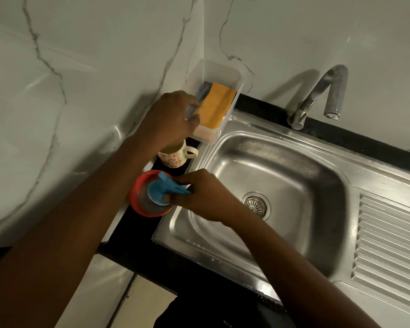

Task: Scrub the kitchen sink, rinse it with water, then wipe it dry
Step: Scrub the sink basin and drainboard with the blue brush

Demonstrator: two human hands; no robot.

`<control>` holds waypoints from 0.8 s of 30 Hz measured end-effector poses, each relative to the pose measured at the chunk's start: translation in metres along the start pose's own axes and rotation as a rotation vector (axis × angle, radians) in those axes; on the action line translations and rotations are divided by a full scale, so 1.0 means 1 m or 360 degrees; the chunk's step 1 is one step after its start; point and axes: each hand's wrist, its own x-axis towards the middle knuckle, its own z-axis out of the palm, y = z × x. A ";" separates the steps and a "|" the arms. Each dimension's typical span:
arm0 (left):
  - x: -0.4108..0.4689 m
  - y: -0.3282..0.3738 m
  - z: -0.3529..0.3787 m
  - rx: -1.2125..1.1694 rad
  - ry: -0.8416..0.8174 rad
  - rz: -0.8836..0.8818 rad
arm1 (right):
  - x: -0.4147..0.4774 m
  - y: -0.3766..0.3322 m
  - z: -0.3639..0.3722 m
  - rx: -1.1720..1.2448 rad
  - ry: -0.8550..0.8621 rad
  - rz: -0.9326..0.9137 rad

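Observation:
The steel sink (265,176) fills the middle right, with its drain (256,205) at the bottom of the basin and a bent steel tap (322,91) behind it. A folded orange cloth (217,104) lies in a clear plastic tub (225,74) at the sink's back left corner. My left hand (169,119) grips the tub's near edge, fingers touching the cloth. My right hand (201,195) is closed on a blue-handled scrubber (161,190) that sits in a red round dish (140,197) on the black counter left of the sink.
A cream mug with red flowers (175,156) stands between the tub and the red dish, partly under my left wrist. A ribbed steel draining board (388,242) lies right of the basin. Marble-look wall tiles rise behind and to the left.

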 end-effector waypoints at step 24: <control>0.033 0.032 0.041 0.0793 -0.0265 0.0227 | 0.106 0.119 -0.079 0.0110 0.1150 0.0244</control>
